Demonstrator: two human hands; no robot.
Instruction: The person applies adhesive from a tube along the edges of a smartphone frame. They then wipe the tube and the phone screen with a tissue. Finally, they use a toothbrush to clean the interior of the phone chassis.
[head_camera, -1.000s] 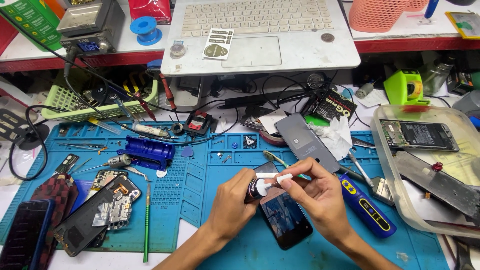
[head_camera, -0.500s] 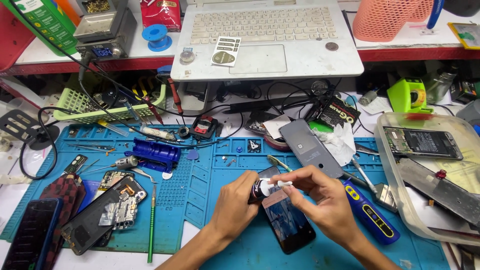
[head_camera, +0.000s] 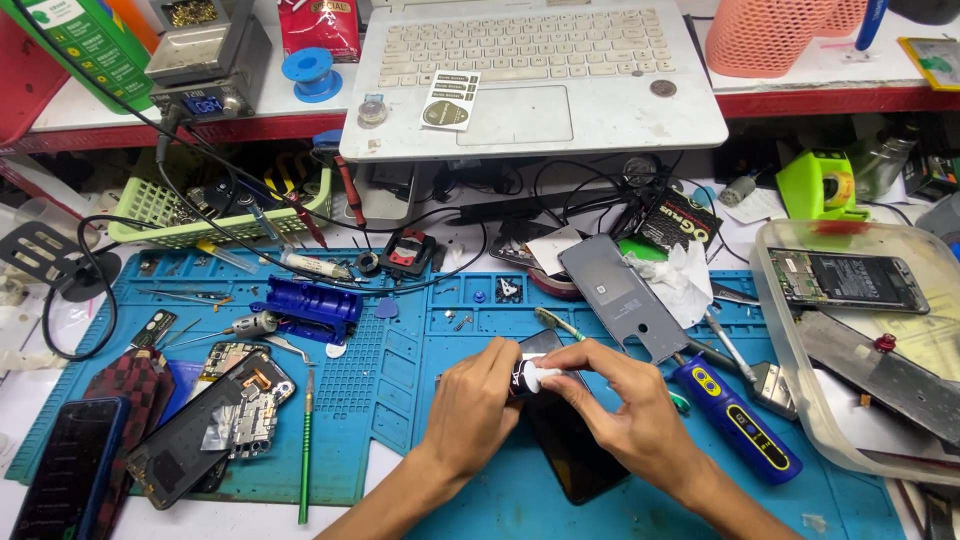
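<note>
Rightward, clear tray with opened phone

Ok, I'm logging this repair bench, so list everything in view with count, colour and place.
small tube: 1, black with white tip, between both hands
phone: 1, black, on mat under the hands
work mat: 1, blue, bench centre
back cover: 1, grey, above the hands
screwdriver: 1, blue and yellow, right of hands
laptop: 1, white, top shelf
tray: 1, clear, right edge
left hand: holds tube
right hand: pinches tube tip
</note>
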